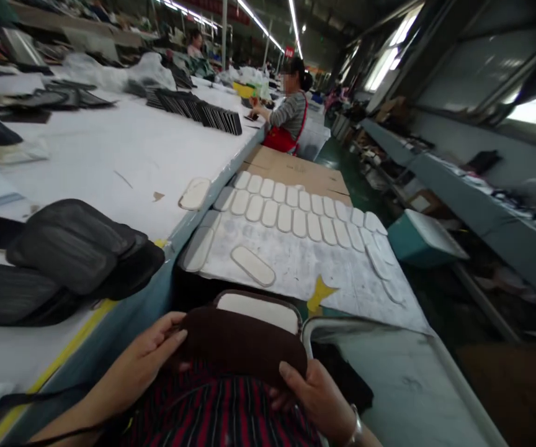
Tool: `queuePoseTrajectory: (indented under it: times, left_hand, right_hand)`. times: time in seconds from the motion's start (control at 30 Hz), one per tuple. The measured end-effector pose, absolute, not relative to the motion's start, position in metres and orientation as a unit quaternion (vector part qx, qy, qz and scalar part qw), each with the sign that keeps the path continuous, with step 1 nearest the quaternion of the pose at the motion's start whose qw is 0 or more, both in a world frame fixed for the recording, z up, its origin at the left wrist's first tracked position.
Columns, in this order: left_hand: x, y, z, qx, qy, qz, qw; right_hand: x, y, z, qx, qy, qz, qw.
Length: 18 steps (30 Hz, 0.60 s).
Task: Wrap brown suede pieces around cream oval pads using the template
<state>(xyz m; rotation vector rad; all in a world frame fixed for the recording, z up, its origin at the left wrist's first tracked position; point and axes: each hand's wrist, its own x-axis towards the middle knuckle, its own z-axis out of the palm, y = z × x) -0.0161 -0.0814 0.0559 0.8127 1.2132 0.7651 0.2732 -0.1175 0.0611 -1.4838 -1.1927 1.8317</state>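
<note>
Between my two hands is a dark brown elongated piece with rounded ends (244, 341), held over my lap. A white oval pad (259, 310) shows along its far edge, framed by a dark rim. My left hand (154, 351) pinches the left end, thumb on top and fingers partly hidden. At the right end, my right hand (317, 394) grips with its thumb on top and fingers underneath. Just beyond, a loose white oval pad (253, 266) lies on a low white-topped table (291, 273). Rows of similar pads (284, 217) cover that table's far part.
Black padded pieces (72, 248) are piled on the long white table (95, 149) at left. A pale-rimmed bin (398, 372) with dark material stands at my right. Cardboard (296, 169) lies past the pads. Farther off, a person in a striped top (291, 112) sits working.
</note>
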Motion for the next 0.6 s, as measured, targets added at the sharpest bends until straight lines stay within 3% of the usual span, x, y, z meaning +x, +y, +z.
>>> queuePoseTrajectory:
  times: [0.23,0.6]
  left_hand:
    - [0.020,-0.054,0.048,0.428,0.552,0.222,0.680]
    - [0.028,-0.015,0.031,0.480,0.648,0.146,0.574]
  right_hand:
    - [0.314,-0.111,0.042,-0.635,-0.520,0.495,0.283]
    - [0.325,-0.066,0.014,-0.645,-0.499,0.516,0.263]
